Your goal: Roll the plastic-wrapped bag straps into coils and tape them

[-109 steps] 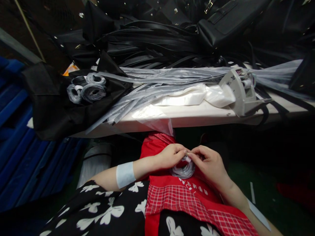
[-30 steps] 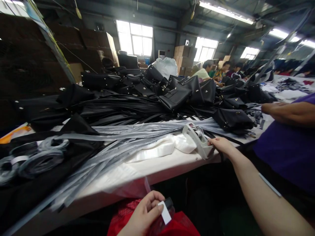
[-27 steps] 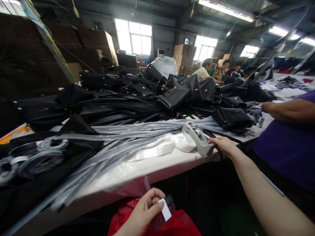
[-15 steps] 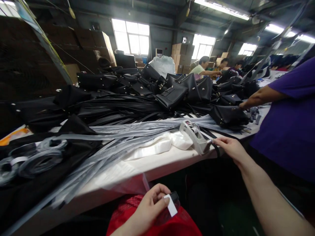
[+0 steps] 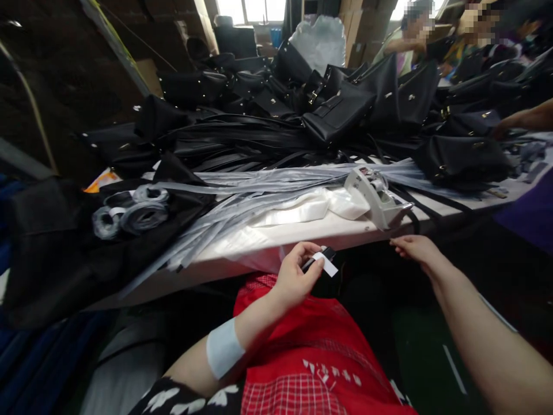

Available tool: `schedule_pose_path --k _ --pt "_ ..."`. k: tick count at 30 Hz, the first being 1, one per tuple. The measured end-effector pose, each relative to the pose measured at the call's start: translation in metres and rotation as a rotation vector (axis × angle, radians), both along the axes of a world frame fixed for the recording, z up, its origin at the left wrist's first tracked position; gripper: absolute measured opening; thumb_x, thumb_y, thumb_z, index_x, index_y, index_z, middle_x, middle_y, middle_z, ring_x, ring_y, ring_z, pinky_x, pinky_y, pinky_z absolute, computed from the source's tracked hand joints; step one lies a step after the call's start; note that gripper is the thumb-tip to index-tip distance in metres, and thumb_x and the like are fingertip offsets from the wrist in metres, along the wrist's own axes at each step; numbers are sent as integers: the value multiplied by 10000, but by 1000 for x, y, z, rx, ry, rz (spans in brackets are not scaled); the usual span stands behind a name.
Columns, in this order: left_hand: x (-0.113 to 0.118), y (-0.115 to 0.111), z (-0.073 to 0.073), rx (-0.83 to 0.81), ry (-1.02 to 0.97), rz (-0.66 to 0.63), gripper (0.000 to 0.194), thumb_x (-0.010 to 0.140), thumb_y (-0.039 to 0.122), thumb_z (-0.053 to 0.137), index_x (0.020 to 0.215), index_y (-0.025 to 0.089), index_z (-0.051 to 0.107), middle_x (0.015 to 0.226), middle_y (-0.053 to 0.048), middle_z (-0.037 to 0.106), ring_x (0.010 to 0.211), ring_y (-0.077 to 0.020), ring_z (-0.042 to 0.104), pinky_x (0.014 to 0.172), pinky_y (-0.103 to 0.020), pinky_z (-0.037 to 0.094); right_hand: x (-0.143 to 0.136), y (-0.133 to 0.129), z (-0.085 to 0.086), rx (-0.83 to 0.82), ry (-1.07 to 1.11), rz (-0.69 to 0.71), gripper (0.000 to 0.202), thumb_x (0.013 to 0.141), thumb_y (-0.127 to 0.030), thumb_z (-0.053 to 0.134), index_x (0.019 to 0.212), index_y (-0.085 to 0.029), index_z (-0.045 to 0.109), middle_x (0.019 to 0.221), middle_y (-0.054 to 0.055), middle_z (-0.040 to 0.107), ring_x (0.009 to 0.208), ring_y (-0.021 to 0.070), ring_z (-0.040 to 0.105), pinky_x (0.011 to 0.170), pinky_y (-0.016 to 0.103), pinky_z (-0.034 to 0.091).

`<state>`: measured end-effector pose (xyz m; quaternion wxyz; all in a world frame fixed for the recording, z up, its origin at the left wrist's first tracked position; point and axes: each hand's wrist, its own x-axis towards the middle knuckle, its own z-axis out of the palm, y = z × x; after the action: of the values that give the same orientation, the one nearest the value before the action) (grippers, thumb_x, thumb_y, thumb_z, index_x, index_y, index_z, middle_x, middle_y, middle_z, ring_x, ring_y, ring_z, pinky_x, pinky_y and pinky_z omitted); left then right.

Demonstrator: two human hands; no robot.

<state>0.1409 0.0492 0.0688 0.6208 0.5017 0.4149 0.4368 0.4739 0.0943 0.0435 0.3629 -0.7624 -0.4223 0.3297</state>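
My left hand [image 5: 299, 274] pinches a small black item [image 5: 329, 252] with a white strip [image 5: 327, 265] on it, above the red apron [image 5: 302, 346]. Off the table's front edge, to the right, my right hand [image 5: 412, 249] has its fingers pressed together; whatever they may hold is too small to make out. Just above that hand stands a grey tape dispenser [image 5: 378, 199] at the table edge. White film [image 5: 298, 210] and long grey strips [image 5: 242, 187] lie left of the dispenser.
Black bags [image 5: 339, 115] and dark straps are piled across the back of the white table [image 5: 276, 239]. Coiled grey rolls [image 5: 144, 213] sit on black material at the left. Another person's arm [image 5: 531, 118] reaches in at the right; more people are at the back.
The view has tilted down and shifted left. My left hand has risen with the black item, nearer the table edge. My right hand has come away from the dispenser's front end.
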Motion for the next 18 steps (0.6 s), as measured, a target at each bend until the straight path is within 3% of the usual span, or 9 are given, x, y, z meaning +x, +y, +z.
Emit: schedule_pose_path --k 4,9,12,18 --pt "-1 2 -16 75 80 53 236 830 302 635 1003 156 570 866 -38 638 733 -118 578 674 -220 456 -62 -38 -8 -35 120 149 388 691 -522 751 740 -137 740 548 33 631 498 127 545 464 234 442" --pt "3 4 -29 90 100 93 196 839 262 601 1004 163 566 880 -38 638 742 -121 581 685 -226 468 -139 -71 13 35 459 402 356 798 -513 693 811 -159 727 546 -8 604 500 93 521 499 200 425" --pt "3 4 -29 102 105 117 188 848 260 591 1009 168 567 894 -41 643 754 -124 587 698 -232 475 -160 -73 15 6 512 428 368 778 -525 711 776 -157 717 525 -12 600 471 81 506 475 189 399" --pt "-1 1 -29 119 132 98 188 873 297 578 1015 175 567 875 -38 659 780 -138 615 723 -245 483 -165 -64 -2 -90 508 444 414 745 -569 720 739 -155 701 502 -12 589 447 83 495 445 192 390"
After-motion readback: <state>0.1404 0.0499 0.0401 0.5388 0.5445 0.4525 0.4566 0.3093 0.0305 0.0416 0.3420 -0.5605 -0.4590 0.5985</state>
